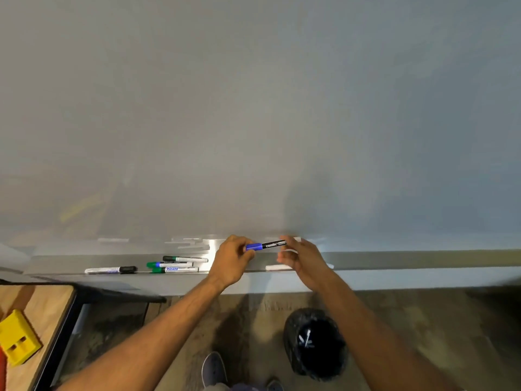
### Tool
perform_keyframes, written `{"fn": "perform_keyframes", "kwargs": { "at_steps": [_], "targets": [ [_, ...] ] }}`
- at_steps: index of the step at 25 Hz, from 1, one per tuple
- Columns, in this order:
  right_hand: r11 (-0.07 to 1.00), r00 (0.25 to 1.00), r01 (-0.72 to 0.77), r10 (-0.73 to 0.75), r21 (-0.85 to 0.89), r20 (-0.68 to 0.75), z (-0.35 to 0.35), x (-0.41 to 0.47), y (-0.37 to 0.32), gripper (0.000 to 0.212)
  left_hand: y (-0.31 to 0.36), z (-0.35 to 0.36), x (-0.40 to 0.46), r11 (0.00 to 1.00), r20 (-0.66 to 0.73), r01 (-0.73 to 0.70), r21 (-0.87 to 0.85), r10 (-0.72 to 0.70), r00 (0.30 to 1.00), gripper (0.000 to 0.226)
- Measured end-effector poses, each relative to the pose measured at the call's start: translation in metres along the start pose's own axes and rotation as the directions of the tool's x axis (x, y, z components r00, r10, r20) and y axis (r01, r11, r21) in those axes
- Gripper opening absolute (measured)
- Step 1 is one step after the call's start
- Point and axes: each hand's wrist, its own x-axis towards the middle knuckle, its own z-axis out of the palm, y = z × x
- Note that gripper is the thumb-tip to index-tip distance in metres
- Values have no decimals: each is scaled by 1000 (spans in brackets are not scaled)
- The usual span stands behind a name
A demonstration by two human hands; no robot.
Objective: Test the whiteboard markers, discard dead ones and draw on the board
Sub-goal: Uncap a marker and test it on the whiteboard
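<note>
A black marker with a blue cap [266, 245] lies level in the air just above the board's tray. My left hand [232, 256] grips its blue cap end. My right hand [300, 256] holds the other end between thumb and fingers. The whiteboard [253, 108] fills the upper view and looks blank. Several other markers rest on the metal tray [394, 259]: a white one with a black cap [110, 269] and three with green or dark caps [176, 264]. A white piece [277, 267] lies on the tray under my right hand.
A bin lined with a black bag [314, 344] stands on the floor below my right arm, with white marker-like items inside. At the lower left is a wooden table [48, 300] carrying a yellow block [17, 337]. My shoes [214, 368] show at the bottom.
</note>
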Motion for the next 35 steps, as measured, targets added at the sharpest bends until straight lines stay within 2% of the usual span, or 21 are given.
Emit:
{"fn": "perform_keyframes", "kwargs": {
  "at_steps": [3, 7, 11, 13, 16, 20, 22, 25, 26, 27, 30, 32, 33, 35],
  "targets": [
    [953, 986, 142, -112, -267, 122, 17, -28, -34, 20, 31, -18, -12, 992, -57, -124, -8, 123, 991, 13],
    [837, 912, 381, -270, -393, 308, 45, -64, -77, 22, 68, -60, -22, 950, -120, -296, 96, 306, 944, 17],
    [709, 796, 592, -441, -382, 415, 81, -102, -105, 20, 118, -106, -31, 868, -82, -471, 157, 487, 870, 26],
    [651, 737, 669, -521, -358, 430, 98, -120, -120, 19, 144, -126, -34, 832, -76, -531, 163, 547, 834, 15],
    [567, 657, 752, -606, -336, 449, 119, -148, -146, 21, 173, -159, -38, 778, -88, -596, 197, 620, 780, 17],
    [506, 556, 830, -716, -234, 423, 150, -183, -170, 22, 197, -208, -51, 713, -129, -636, 297, 689, 713, 20],
    [444, 488, 872, -763, -205, 424, 166, -197, -174, 22, 201, -235, -56, 681, -128, -667, 303, 722, 680, 23],
    [381, 388, 920, -858, -90, 337, 189, -211, -177, 27, 200, -286, -58, 610, -150, -682, 402, 779, 608, 42],
    [366, 361, 930, -887, -37, 289, 195, -214, -178, 32, 200, -305, -57, 577, -195, -681, 450, 808, 556, 41],
    [356, 346, 934, -904, -2, 250, 197, -216, -181, 37, 200, -324, -54, 533, -252, -683, 499, 843, 475, 33],
    [368, 368, 929, -913, -31, 178, 203, -214, -183, 36, 211, -379, -43, 421, -419, -591, 688, 895, 151, 39],
    [374, 380, 925, -909, -71, 170, 207, -212, -178, 26, 222, -409, -33, 393, -461, -489, 779, 887, -21, 44],
    [362, 372, 928, -912, -87, 173, 209, -212, -177, 21, 227, -422, -26, 390, -463, -441, 808, 884, -67, 48],
    [319, 335, 940, -928, -122, 163, 213, -216, -176, 17, 233, -440, -14, 424, -473, -360, 831, 879, -57, 60]
  ]
}}
